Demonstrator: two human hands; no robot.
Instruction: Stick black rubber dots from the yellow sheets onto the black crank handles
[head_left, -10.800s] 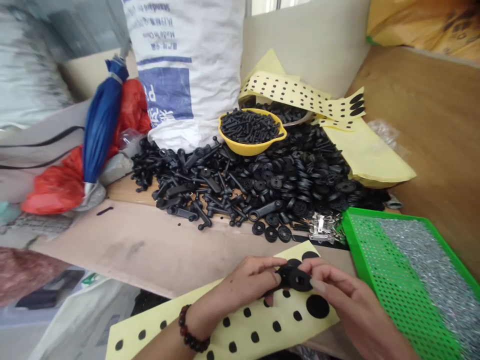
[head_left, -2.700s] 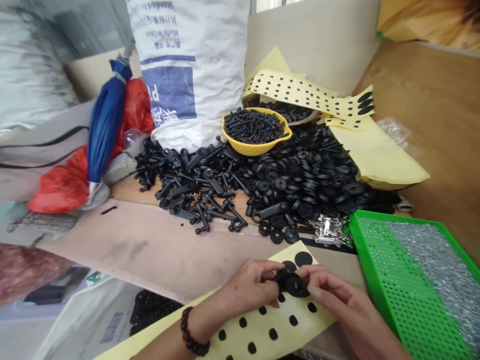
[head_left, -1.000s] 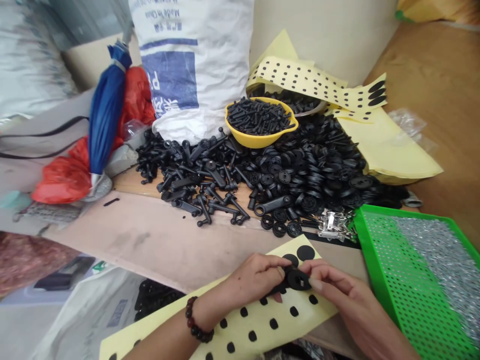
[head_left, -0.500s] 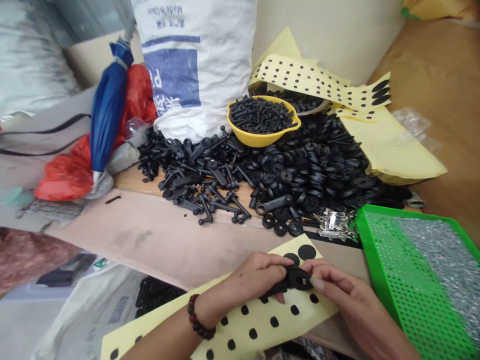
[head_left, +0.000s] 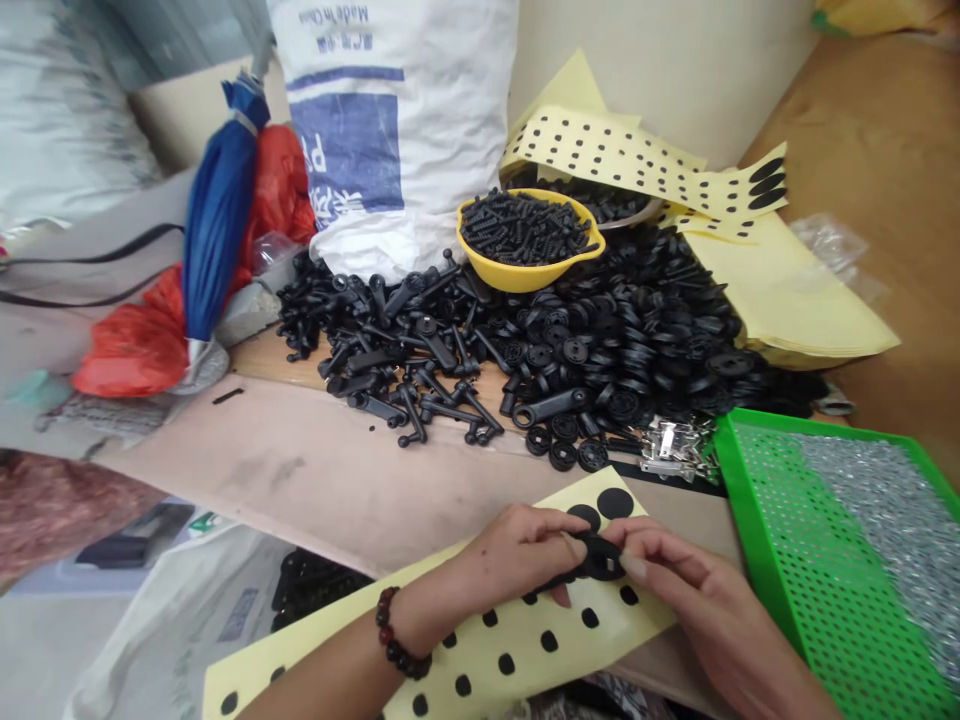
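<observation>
A black plastic crank handle (head_left: 602,560) with a round, slotted end is held between my two hands over a yellow sheet of black stickers (head_left: 525,632). My left hand (head_left: 504,552) has thumb and fingers closed around its arm, hiding most of that part. At the round end, my right hand (head_left: 679,578) pinches the rim between thumb and fingertips. Large black round stickers show on the sheet just beyond my fingers, with rows of smaller ones below. A beaded bracelet (head_left: 395,640) circles my left wrist.
Black crank handles (head_left: 409,400) and round black discs (head_left: 622,340) are heaped behind, around a yellow bowl (head_left: 517,278) of ridged black pieces. Metal clips (head_left: 671,447) lie beside a green perforated tray (head_left: 810,560) of small metal parts. A white sack (head_left: 450,120) stands behind.
The crank handle has tilted slightly between my fingers, and my left thumb lies a little further over its round end. Both hands keep their grip; the view has shifted slightly.
</observation>
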